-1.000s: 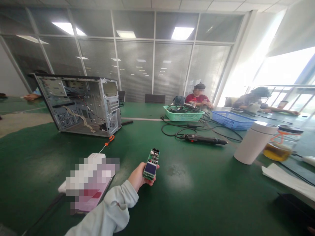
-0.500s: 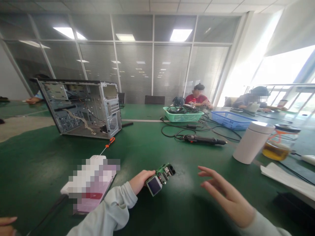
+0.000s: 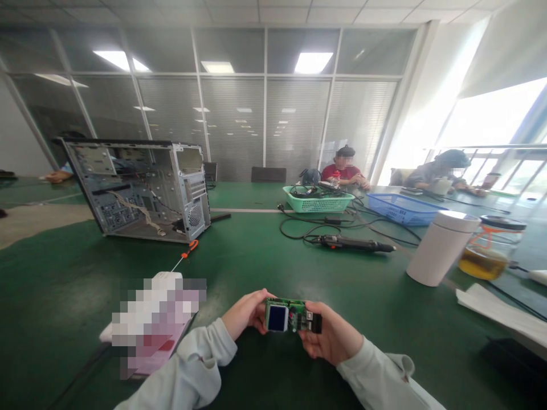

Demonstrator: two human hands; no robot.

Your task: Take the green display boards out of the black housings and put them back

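A small green circuit board (image 3: pixel 294 315) with a dark square screen at its left end is held level above the table, between my two hands. My left hand (image 3: pixel 249 312) grips its left end, the thumb along the top edge. Around the right end, by a black connector, my right hand (image 3: pixel 335 333) is closed, with the thumb on top and the fingers underneath. Both hands hide parts of the board's ends and its underside.
An opened computer case (image 3: pixel 141 191) stands at the left, an orange-handled screwdriver (image 3: pixel 190 248) before it. A corded electric screwdriver (image 3: pixel 356 244), a green basket (image 3: pixel 320 200) of cables, a blue basket (image 3: pixel 401 210), a white bottle (image 3: pixel 442 249) and a jar (image 3: pixel 491 247) lie beyond. People sit across.
My right hand has moved left from open air and closed on the board's right end. The board has turned from tilted to level, still in my left hand.
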